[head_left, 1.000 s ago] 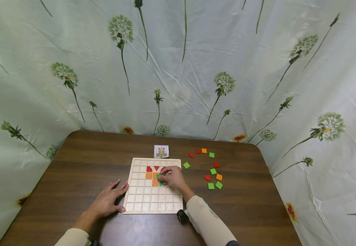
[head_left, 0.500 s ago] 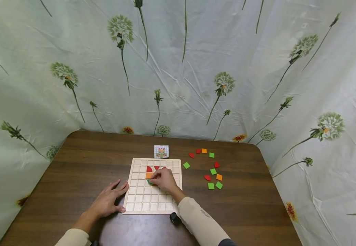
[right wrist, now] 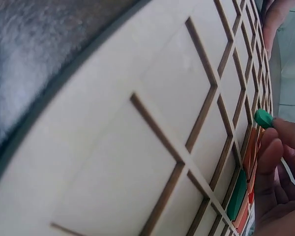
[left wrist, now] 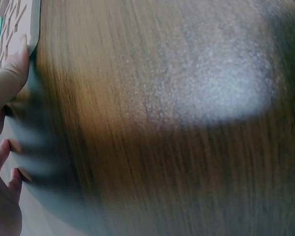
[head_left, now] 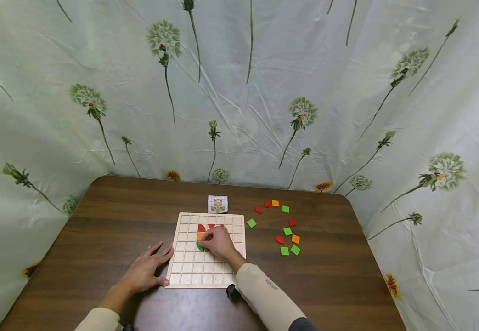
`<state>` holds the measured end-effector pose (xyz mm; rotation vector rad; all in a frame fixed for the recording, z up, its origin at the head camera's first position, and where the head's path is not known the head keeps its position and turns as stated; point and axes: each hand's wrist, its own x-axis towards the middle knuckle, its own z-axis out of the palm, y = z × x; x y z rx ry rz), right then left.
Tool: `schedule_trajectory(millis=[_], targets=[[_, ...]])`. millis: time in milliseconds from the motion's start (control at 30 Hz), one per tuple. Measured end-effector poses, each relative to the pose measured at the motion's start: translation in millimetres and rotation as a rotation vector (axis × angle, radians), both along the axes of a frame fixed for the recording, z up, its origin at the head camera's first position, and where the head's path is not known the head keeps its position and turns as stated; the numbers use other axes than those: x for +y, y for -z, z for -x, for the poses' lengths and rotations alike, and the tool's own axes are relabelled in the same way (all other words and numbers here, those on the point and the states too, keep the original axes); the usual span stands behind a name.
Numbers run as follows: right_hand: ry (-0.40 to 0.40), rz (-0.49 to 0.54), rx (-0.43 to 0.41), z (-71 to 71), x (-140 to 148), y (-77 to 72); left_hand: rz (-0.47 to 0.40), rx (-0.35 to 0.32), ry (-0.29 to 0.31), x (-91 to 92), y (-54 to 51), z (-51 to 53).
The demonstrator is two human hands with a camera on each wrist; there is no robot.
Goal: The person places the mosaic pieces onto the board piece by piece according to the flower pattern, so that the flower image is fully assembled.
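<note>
Pinching a green piece in the right hand, over the board, just on the near side of an orange tile. Touching the board's left edge with the left hand, spread out and gripping nothing. Could snag the piece on a cell wall by tilting it, nudge the orange tile by crowding, or skid the board by pressing sideways.

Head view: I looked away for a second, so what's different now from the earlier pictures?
The right hand moved left and slightly nearer the person over the board, carrying the green piece to the near side of an orange square. It still pinches that piece. The left hand stayed at the board's left edge; the card and loose pieces stayed put.
</note>
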<state>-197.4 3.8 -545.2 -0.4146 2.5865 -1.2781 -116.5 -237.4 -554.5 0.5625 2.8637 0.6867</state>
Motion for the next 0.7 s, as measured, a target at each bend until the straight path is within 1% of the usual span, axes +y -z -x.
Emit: schedule_trajectory(millis=[67, 333, 533, 700], targets=[[-0.009, -0.035, 0.015, 0.7, -0.5, 0.9, 0.004, -0.012, -0.004, -0.1, 0.2, 0.1], [-0.064, -0.072, 0.057, 0.4, -2.7, 1.1, 0.012, -0.03, -0.01, 0.2, -1.0, -0.3], [-0.093, -0.163, 0.148, 0.1, -3.5, 0.3, 0.013, -0.029, -0.011, 0.0, -1.2, -0.1], [-0.101, -0.205, 0.182, 0.1, -4.0, -0.4, 0.011, -0.028, -0.012, -0.1, -0.8, 0.0]])
